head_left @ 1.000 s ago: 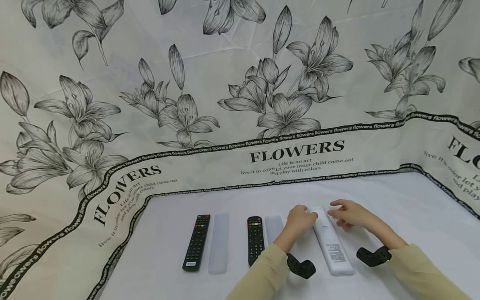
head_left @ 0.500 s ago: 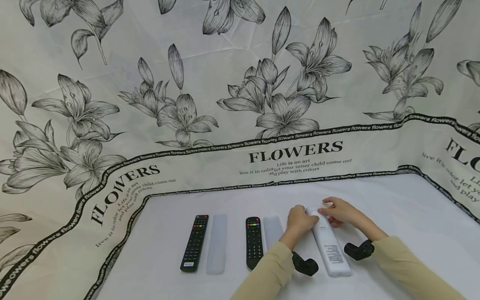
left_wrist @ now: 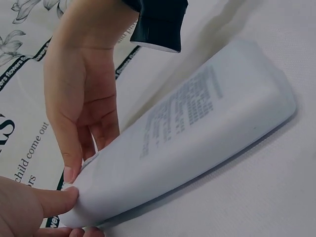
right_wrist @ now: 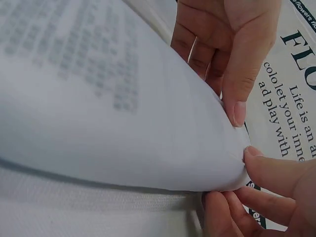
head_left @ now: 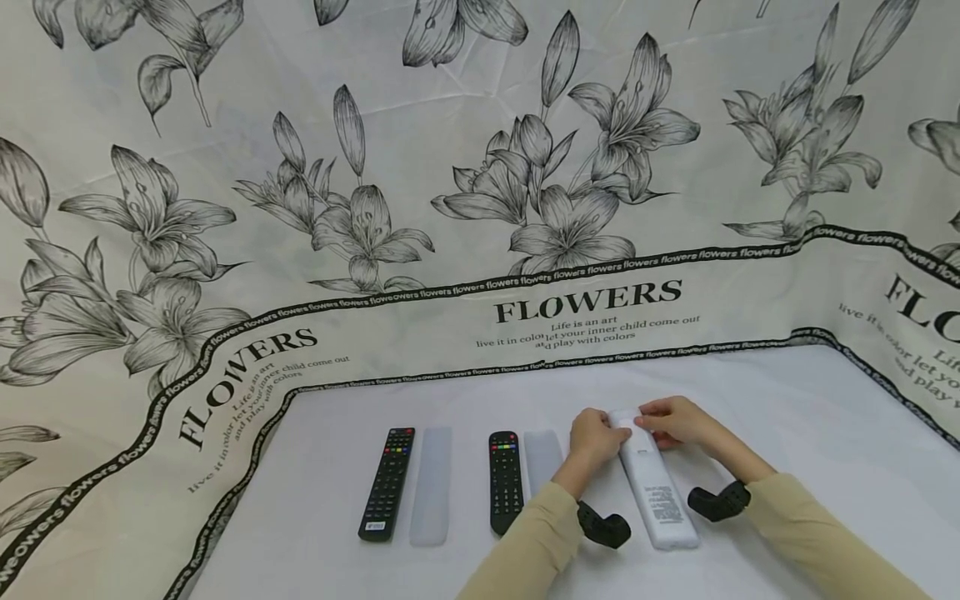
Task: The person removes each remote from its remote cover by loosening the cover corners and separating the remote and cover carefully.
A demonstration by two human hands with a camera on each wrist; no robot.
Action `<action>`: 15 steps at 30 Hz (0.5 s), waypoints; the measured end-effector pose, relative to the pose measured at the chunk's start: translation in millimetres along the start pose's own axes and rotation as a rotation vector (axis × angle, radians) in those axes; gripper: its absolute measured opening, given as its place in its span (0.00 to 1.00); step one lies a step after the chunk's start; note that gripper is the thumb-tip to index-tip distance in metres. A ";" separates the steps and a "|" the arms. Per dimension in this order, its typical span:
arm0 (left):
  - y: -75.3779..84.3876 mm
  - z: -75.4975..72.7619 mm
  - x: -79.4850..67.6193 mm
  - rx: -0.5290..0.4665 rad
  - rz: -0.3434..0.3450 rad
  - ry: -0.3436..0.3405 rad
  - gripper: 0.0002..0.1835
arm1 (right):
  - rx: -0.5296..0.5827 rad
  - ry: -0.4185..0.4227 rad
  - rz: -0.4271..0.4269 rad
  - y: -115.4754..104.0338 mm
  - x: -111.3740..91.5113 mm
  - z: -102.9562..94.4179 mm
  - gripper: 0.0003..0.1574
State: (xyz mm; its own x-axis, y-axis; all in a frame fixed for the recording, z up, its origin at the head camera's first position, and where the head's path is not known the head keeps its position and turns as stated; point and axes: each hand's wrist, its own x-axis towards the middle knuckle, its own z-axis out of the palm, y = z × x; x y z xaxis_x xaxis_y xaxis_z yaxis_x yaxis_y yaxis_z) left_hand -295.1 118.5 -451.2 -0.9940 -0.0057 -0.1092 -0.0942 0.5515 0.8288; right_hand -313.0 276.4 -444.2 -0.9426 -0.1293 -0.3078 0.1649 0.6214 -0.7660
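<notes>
A white remote control (head_left: 651, 475) in a cloudy translucent sleeve (left_wrist: 217, 133) lies with its printed back up, its far end between my two hands. My left hand (head_left: 596, 437) pinches the left side of that end, thumb on top and fingers under the edge in the left wrist view. On the opposite side my right hand (head_left: 678, 421) pinches the same end, its thumb (right_wrist: 276, 173) on top and its fingers tucked beneath. Small printed text shows blurred through the sleeve. The keys face down and are hidden.
To the left lie two black remote controls, one at the far left (head_left: 386, 483) and one nearer (head_left: 506, 479). Beside each is a flat translucent sleeve, one (head_left: 431, 487) in full view, the other (head_left: 542, 458) partly behind my left arm. Flower-printed cloth (head_left: 420, 329) borders the white table.
My right hand has come left from beside the remote control and now pinches its far end. My left hand keeps its hold there. The black remote controls stay put.
</notes>
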 end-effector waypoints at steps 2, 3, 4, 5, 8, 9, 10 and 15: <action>0.4 -0.8 0.5 -0.007 0.006 -0.001 0.17 | 0.004 0.004 -0.023 -0.5 -1.9 -0.5 0.35; 0.7 -1.6 0.2 -0.012 0.008 -0.001 0.17 | 0.005 0.008 -0.031 -1.2 -3.0 -0.8 0.35; 1.0 -2.6 -0.2 -0.024 0.007 -0.003 0.18 | 0.003 0.007 -0.041 -2.0 -4.3 -1.5 0.35; 1.4 -3.4 -0.9 -0.042 0.002 -0.009 0.20 | 0.002 0.005 -0.050 -3.0 -5.6 -2.4 0.35; 2.2 -6.2 -2.9 -0.104 -0.015 -0.031 0.22 | -0.010 -0.003 -0.077 -5.7 -9.1 -5.1 0.36; 2.2 -7.4 -3.6 -0.123 -0.019 -0.037 0.21 | -0.018 -0.006 -0.089 -6.5 -10.2 -5.6 0.36; 2.0 -8.3 -3.9 -0.140 -0.018 -0.040 0.21 | -0.027 -0.010 -0.109 -7.0 -11.2 -6.0 0.36; 1.3 -14.9 -6.1 -0.161 0.048 -0.029 0.21 | -0.066 0.002 -0.246 -6.8 -16.3 -6.3 0.33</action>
State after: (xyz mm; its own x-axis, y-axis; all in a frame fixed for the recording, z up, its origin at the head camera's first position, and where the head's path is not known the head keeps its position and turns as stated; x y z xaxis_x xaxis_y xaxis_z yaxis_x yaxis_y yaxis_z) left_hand -290.0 106.9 -441.3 -0.9958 0.0430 -0.0811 -0.0565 0.4098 0.9104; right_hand -300.5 279.2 -430.4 -0.9525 -0.2818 -0.1154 -0.0891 0.6204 -0.7792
